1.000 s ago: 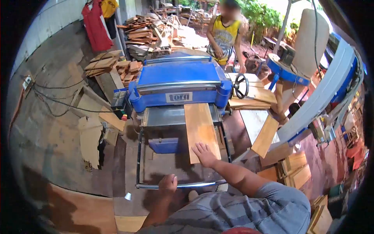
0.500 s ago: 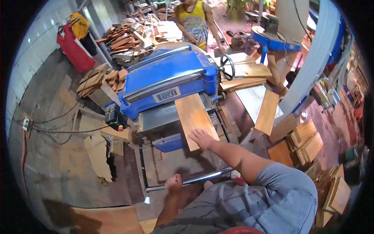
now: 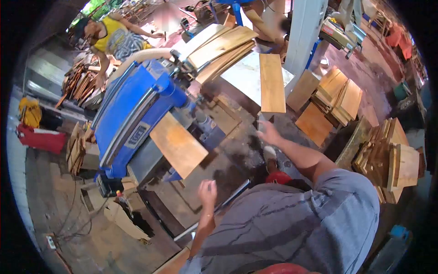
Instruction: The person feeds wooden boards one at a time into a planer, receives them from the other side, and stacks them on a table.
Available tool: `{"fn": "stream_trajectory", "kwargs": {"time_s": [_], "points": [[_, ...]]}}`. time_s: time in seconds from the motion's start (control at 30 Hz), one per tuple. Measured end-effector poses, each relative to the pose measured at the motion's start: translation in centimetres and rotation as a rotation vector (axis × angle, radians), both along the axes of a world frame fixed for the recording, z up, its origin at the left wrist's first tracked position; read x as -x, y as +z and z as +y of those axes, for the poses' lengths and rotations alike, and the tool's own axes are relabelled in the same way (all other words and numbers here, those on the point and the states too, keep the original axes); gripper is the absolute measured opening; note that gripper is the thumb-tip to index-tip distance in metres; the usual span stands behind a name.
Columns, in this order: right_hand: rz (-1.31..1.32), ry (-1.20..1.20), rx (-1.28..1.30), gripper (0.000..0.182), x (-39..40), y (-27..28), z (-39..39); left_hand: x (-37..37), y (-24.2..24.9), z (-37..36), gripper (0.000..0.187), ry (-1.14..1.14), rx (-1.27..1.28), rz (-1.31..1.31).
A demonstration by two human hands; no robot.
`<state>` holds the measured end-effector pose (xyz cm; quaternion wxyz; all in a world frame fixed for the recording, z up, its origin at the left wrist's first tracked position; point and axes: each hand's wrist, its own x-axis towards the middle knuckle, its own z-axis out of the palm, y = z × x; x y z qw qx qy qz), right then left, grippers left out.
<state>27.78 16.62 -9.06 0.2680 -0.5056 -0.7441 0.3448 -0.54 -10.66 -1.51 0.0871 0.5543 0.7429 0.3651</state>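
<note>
A wooden board (image 3: 179, 145) lies on the infeed table of the blue planer (image 3: 132, 102), its far end at the machine's mouth and its near end sticking out toward me. Neither hand touches it. My right hand (image 3: 269, 133) is open, fingers apart, just below the near end of another board (image 3: 273, 84). That board rests on a white tabletop (image 3: 244, 78) and overhangs its edge. My left hand (image 3: 207, 192) is held in front of my body near the planer's metal bar, fingers curled, with nothing visible in it.
More boards (image 3: 223, 50) are stacked beside the planer. Other wood stacks (image 3: 335, 98) and cut pieces (image 3: 388, 157) stand on the floor at right. A co-worker in a yellow top (image 3: 112, 34) bends behind the planer. A pale post (image 3: 303, 36) rises beyond the tabletop; cables (image 3: 75, 228) lie at left.
My right hand has left the board on the planer and moved right toward the board on the tabletop. The view has turned right. The co-worker now bends over with arms spread.
</note>
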Motion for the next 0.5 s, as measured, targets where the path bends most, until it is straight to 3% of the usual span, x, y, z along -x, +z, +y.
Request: {"fn": "stream_trajectory", "kwargs": {"time_s": [0.1, 0.17, 0.27, 0.3, 0.37, 0.43, 0.47, 0.5], "points": [[-0.051, -0.167, 0.262, 0.053, -8.4, -7.9, 4.8, -4.1, 1.9, 10.4, 0.01, -0.134, -0.058, 0.014], [-0.073, -0.232, 0.415, 0.055, -12.6, -13.0, 7.8, -5.4, 2.5, 16.5, 0.011, -0.345, -0.026, 0.149], [-0.105, -0.346, 0.571, 0.054, -16.7, -23.2, 10.4, -4.5, -0.1, 21.6, 0.015, -0.398, 0.127, 0.261], [-0.143, -0.358, 0.596, 0.055, -17.2, -23.5, 11.5, -4.4, -0.3, 22.6, 0.015, -0.386, 0.149, 0.276], [-0.184, -0.339, 0.637, 0.057, -17.5, -23.4, 12.8, -5.1, -0.6, 23.2, 0.019, -0.248, 0.464, 0.309], [0.01, -0.586, 0.791, 0.056, -16.5, -24.2, 14.9, -5.3, -1.1, 23.7, 0.021, -0.21, 0.49, 0.331], [-0.355, -0.212, 0.447, 0.057, -18.4, -35.4, 15.5, -5.2, -1.1, 23.5, 0.022, -0.182, 0.506, 0.351], [-0.728, 0.017, -0.033, 0.057, -20.0, -45.6, 16.1, -5.0, -1.6, 23.3, 0.023, -0.191, 0.555, 0.379]]}}
